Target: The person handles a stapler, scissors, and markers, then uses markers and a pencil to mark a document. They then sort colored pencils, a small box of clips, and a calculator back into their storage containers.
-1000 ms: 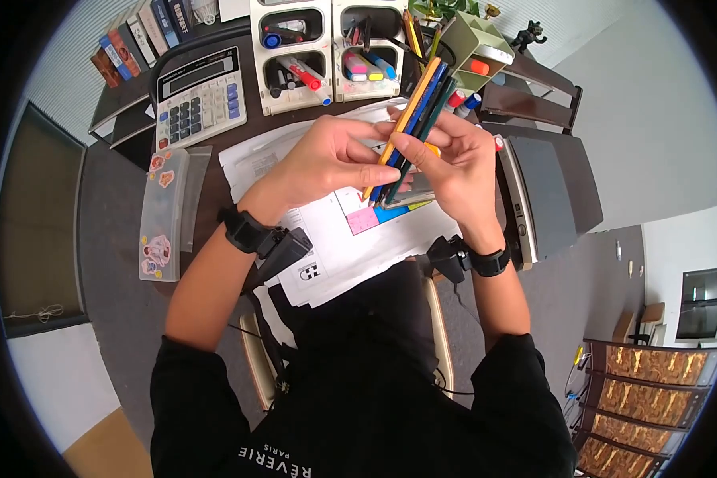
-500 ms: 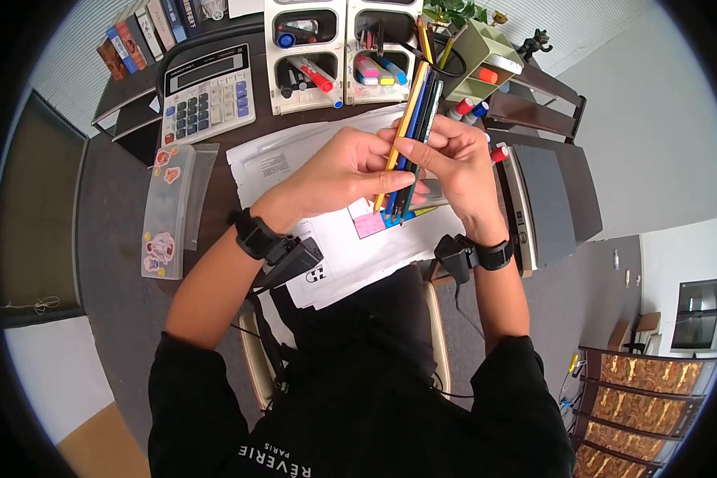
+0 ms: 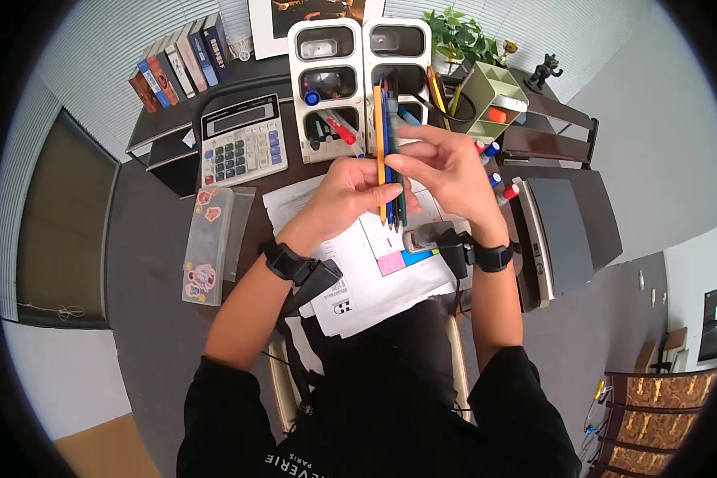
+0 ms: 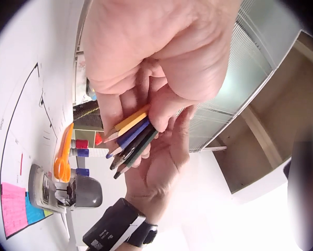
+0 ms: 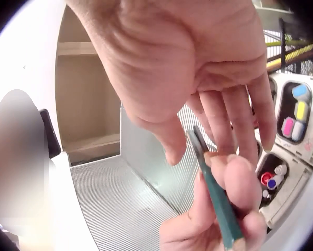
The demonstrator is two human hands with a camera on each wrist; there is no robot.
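Note:
Several coloured pencils stand in a bundle over the desk, sharpened tips toward the body: a yellow pencil point(image 3: 378, 119), a blue pencil point(image 4: 129, 138), a dark one and a dark green pencil point(image 5: 219, 204). My left hand point(image 3: 334, 199) pinches them near their tips between thumb and fingers. Around the upper part of the bundle is my right hand point(image 3: 454, 175), its thumb and fingers extended. The right wrist view shows a gap between that thumb and the green pencil. Beneath the hands lies white paper point(image 3: 358, 295) with pink and blue blocks.
White organisers point(image 3: 358, 88) with markers and highlighters stand behind the hands. A calculator point(image 3: 243, 147) and a clear stickered case point(image 3: 207, 247) sit on the left. A stapler point(image 4: 41, 188) and an orange handle point(image 4: 62, 162) are on the paper. At the right is a grey machine point(image 3: 562, 231).
The bundle has swung from slanting right to nearly upright in the head view. That view has shifted too, and now takes in more of the organisers and the back of the desk.

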